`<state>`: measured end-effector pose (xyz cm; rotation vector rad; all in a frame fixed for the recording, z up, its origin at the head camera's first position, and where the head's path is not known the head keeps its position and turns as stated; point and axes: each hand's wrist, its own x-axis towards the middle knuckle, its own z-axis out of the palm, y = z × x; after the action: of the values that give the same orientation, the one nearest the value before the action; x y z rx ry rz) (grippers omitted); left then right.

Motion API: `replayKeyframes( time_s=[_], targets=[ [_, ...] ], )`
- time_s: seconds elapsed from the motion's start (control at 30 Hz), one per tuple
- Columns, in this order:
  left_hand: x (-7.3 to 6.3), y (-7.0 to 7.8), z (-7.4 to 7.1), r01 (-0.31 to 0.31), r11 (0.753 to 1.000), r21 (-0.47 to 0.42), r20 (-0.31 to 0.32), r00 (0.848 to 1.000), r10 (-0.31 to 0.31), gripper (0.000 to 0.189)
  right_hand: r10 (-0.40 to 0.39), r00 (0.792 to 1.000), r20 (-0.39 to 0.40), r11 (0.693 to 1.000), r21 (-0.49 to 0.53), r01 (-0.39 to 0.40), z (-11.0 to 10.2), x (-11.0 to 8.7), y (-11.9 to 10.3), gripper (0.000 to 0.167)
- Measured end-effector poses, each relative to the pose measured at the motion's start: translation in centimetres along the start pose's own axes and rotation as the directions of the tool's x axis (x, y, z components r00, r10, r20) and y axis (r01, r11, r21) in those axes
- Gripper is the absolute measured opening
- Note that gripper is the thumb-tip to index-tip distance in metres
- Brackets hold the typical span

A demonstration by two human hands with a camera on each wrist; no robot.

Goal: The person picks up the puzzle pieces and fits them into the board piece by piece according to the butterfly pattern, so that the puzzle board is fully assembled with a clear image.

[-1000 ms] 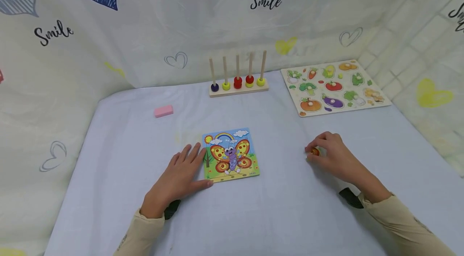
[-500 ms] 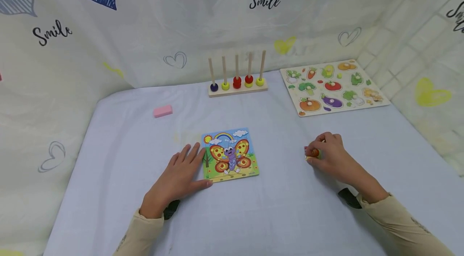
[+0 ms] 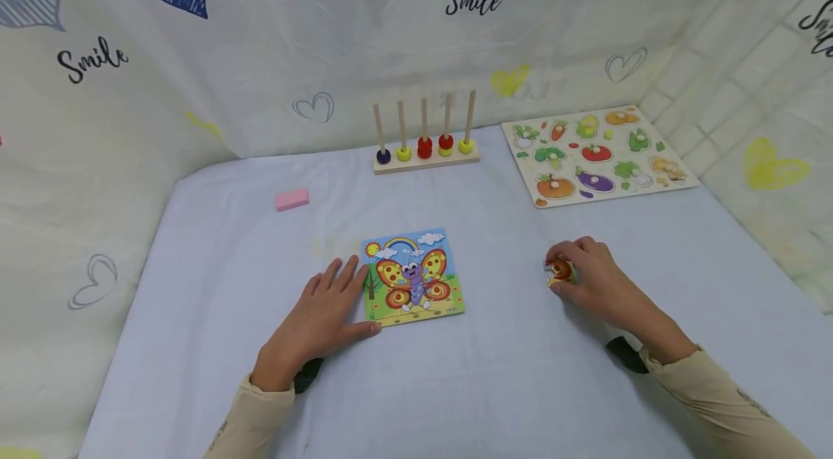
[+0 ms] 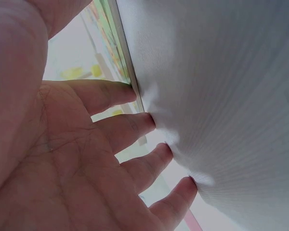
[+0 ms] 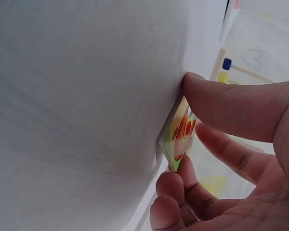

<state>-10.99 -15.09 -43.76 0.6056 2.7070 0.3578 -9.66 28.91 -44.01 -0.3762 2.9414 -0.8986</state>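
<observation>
A square butterfly jigsaw puzzle [image 3: 413, 277] with a blue sky and green ground lies on the white-covered table. My left hand [image 3: 325, 309] rests flat with fingers spread along its left side, index finger and thumb at the edge. In the left wrist view the fingertips [image 4: 164, 150] press on the cloth beside the puzzle's edge [image 4: 116, 41]. Off to the right, my right hand [image 3: 597, 284] pinches a small puzzle piece [image 3: 560, 271] with a red and orange swirl. The right wrist view shows thumb and fingertips around that piece [image 5: 179, 132], tilted close over the cloth.
At the back stands a wooden peg stacker [image 3: 426, 164] with coloured beads on its posts. A vegetable peg puzzle board [image 3: 569, 144] lies at the back right. A pink block [image 3: 293, 199] sits at the left. Printed cloth walls enclose the table's back and sides.
My right index finger has moved over the piece, which has turned slightly and now shows more of its swirl. My left hand and the butterfly puzzle stay in place.
</observation>
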Motion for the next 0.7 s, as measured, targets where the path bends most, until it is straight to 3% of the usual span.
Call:
replayKeyframes(
  time_s=[0.1,0.37,0.7],
  targets=[
    [-0.02,0.01,-0.01,-0.001,1.0,0.001,0.0,1.0,0.001,0.101,0.001,1.0,0.004,1.0,-0.008,-0.001,-0.04,-0.02,-0.01,0.042],
    [-0.06,-0.01,-0.02,-0.002,1.0,0.004,-0.006,1.0,0.002,0.101,-0.019,1.0,0.01,1.0,-0.014,0.019,-0.29,0.18,-0.19,0.035],
    [0.06,-0.09,0.14,0.008,1.0,0.002,-0.002,1.0,-0.008,0.102,-0.047,0.997,-0.054,0.998,0.049,0.049,-0.68,0.56,-0.7,0.035]
  ],
)
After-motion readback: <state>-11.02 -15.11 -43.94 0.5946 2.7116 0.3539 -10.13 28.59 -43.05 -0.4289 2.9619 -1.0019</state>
